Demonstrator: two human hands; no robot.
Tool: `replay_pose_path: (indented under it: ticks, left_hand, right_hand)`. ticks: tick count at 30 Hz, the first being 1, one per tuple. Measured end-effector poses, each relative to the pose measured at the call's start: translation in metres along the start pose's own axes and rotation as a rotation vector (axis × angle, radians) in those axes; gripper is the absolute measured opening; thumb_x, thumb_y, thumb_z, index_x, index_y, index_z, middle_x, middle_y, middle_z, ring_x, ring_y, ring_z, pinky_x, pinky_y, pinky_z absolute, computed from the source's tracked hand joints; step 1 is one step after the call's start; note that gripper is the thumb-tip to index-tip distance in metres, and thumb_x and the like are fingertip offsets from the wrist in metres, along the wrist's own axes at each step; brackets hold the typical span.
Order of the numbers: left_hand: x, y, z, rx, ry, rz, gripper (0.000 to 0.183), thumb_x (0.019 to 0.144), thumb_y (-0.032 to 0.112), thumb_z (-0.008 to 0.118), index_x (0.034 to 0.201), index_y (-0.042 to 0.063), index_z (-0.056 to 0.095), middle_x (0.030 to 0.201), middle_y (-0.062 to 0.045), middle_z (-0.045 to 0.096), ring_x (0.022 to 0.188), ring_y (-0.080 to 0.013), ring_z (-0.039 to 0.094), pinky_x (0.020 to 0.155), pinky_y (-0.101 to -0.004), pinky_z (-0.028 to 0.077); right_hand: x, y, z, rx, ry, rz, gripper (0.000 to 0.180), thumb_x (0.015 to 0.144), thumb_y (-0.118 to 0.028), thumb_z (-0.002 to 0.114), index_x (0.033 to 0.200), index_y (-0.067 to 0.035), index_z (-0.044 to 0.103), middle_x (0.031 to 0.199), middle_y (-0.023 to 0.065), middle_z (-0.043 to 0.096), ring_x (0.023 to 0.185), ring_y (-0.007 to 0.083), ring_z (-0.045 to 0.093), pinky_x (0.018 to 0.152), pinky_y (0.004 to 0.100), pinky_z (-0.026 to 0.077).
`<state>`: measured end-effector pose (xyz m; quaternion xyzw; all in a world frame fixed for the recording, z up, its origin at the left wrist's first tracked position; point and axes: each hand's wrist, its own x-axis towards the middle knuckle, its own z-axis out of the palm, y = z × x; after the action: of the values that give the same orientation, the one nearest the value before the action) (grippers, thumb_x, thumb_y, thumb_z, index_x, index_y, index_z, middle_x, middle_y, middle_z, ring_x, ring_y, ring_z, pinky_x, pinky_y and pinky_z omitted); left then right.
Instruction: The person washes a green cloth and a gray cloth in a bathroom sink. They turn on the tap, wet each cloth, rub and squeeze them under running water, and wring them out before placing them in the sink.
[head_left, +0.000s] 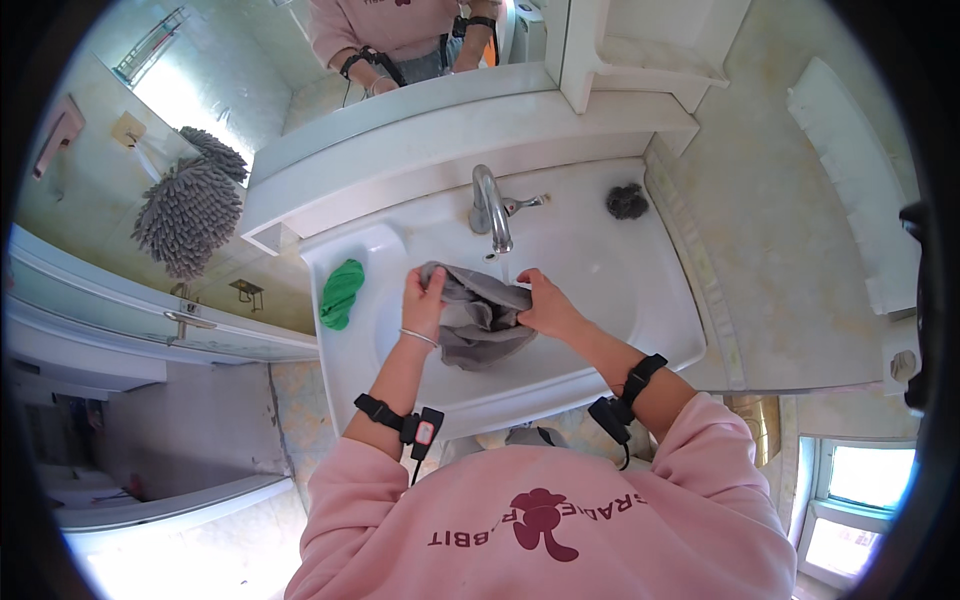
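A grey cloth (484, 319) hangs spread between my two hands over the white washbasin (600, 281), partly bunched in its middle. My left hand (425, 298) pinches its upper left edge, thumb on top. At its right edge, my right hand (549, 304) grips the fabric with the index finger raised. Just beyond the cloth is the chrome faucet (491, 206), its spout pointing down; a thin stream of water seems to fall behind the cloth's edge. How wet the cloth is, I cannot tell.
A twisted green cloth (343, 294) lies on the basin's left ledge. A dark scouring ball (627, 202) rests at the back right corner. Grey chenille hand-drying balls (187, 214) hang on the left wall. A white shelf (450, 150) runs below the mirror (420, 45), behind the faucet.
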<state>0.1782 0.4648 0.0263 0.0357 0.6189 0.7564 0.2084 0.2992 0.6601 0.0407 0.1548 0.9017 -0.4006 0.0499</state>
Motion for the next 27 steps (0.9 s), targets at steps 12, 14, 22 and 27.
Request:
replay_pose_path:
  ticks: [12, 14, 22, 27]
  left_hand:
    - [-0.006, 0.162, -0.033, 0.543, -0.091, 0.579, 0.015, 0.086, 0.007, 0.061, 0.098, 0.004, 0.054, 0.088, -0.001, 0.056, 0.083, -0.0098, 0.052, 0.078, -0.0237, 0.044]
    - [-0.006, 0.181, -0.028, 0.605, -0.095, 0.674, 0.016, 0.087, 0.011, 0.062, 0.099, 0.003, 0.055, 0.088, -0.004, 0.059, 0.081, -0.0119, 0.054, 0.076, -0.0243, 0.044]
    - [-0.001, 0.251, -0.008, 0.867, 0.198, 0.687, 0.037, 0.09, 0.033, 0.059, 0.11, 0.002, 0.063, 0.081, -0.013, 0.064, 0.072, -0.0182, 0.059, 0.072, -0.0272, 0.046]
    - [-0.01, 0.328, 0.013, 0.556, 0.2, 1.053, 0.028, 0.094, 0.025, 0.057, 0.109, 0.002, 0.063, 0.093, -0.005, 0.067, 0.082, -0.0085, 0.057, 0.075, -0.0229, 0.046]
  right_hand:
    - [-0.031, -0.025, -0.134, 0.106, -0.146, -0.126, 0.027, 0.081, -0.025, 0.068, 0.094, -0.002, 0.064, 0.08, 0.0109, 0.063, 0.074, 0.0264, 0.061, 0.067, 0.0348, 0.048]
    - [-0.03, -0.044, -0.154, -0.056, 0.082, -0.229, 0.03, 0.086, -0.027, 0.064, 0.1, -0.001, 0.063, 0.081, 0.01, 0.062, 0.073, 0.0203, 0.061, 0.066, 0.0314, 0.047]
    - [-0.034, -0.124, -0.205, 0.637, 0.286, -0.355, 0.03, 0.097, -0.018, 0.049, 0.122, -0.003, 0.055, 0.1, 0.0037, 0.061, 0.082, 0.0086, 0.06, 0.073, 0.0238, 0.048]
    - [-0.041, -0.157, -0.238, 0.448, 0.589, -0.692, 0.02, 0.086, -0.003, 0.059, 0.106, -0.005, 0.062, 0.098, 0.0026, 0.059, 0.087, 0.0123, 0.057, 0.078, 0.0219, 0.045]
